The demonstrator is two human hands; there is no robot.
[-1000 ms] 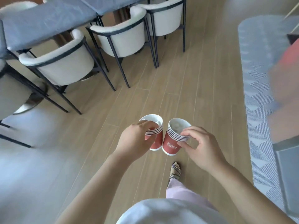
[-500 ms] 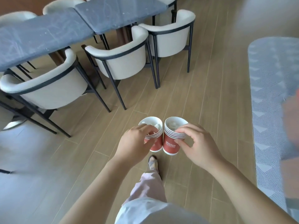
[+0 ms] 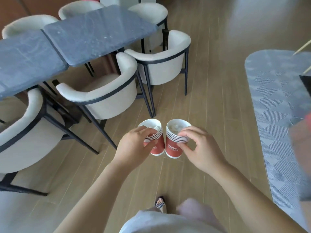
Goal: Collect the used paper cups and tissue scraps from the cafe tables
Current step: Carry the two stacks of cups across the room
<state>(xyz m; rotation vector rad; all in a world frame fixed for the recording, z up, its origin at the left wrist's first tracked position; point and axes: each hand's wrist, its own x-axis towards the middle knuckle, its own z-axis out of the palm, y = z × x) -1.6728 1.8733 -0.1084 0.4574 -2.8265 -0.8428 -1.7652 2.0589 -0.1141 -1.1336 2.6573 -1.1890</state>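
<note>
Two stacks of red paper cups with white rims hang side by side above the wooden floor. My left hand [image 3: 134, 147] grips the left stack [image 3: 158, 147] near its rim; white tissue scraps [image 3: 155, 127] lie inside its top cup. My right hand [image 3: 200, 148] pinches the right stack [image 3: 174, 147] at its rim, and crumpled tissue [image 3: 175, 127] shows inside that one too. Both stacks are upright, almost touching.
Two dark marble cafe tables [image 3: 94, 32] stand at the upper left, ringed by several cream armchairs [image 3: 107, 96] on black legs. A grey patterned rug [image 3: 277, 101] runs along the right. A blurred object [image 3: 301, 158] fills the right edge. My sandalled foot [image 3: 159, 201] is below.
The view has moved along the row of tables, so the chairs and tables shifted right and down in the frame. Both hands keep the cup stacks in the same hold.
</note>
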